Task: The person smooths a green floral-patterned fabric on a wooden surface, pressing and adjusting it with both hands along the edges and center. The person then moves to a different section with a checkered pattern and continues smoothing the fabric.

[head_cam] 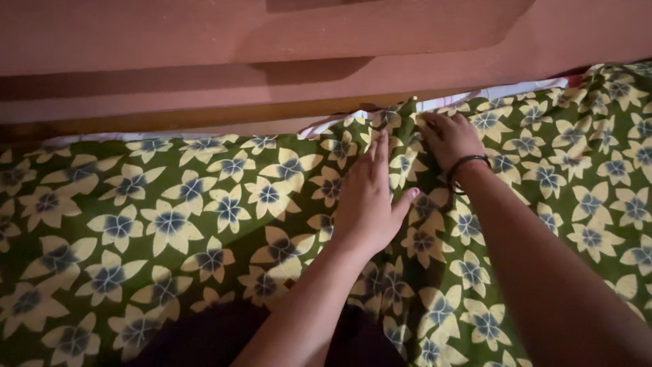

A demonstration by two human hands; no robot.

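A green bedsheet (pixel 170 224) printed with pale yellow and blue flowers covers the mattress. My left hand (pixel 370 200) lies flat on the sheet near its far edge, fingers together and pointing at the wall. My right hand (pixel 449 138), with a dark band on its wrist, presses on the sheet's bunched edge (pixel 390 119) right beside the wall. Its fingertips curl into the fold of cloth there, and I cannot tell whether they pinch it.
A reddish-brown wooden headboard or wall ledge (pixel 272 61) runs along the far side. A strip of white and pink under-layer (pixel 475 96) shows between sheet and wood. A dark patch of clothing (pixel 217 333) sits at the bottom edge.
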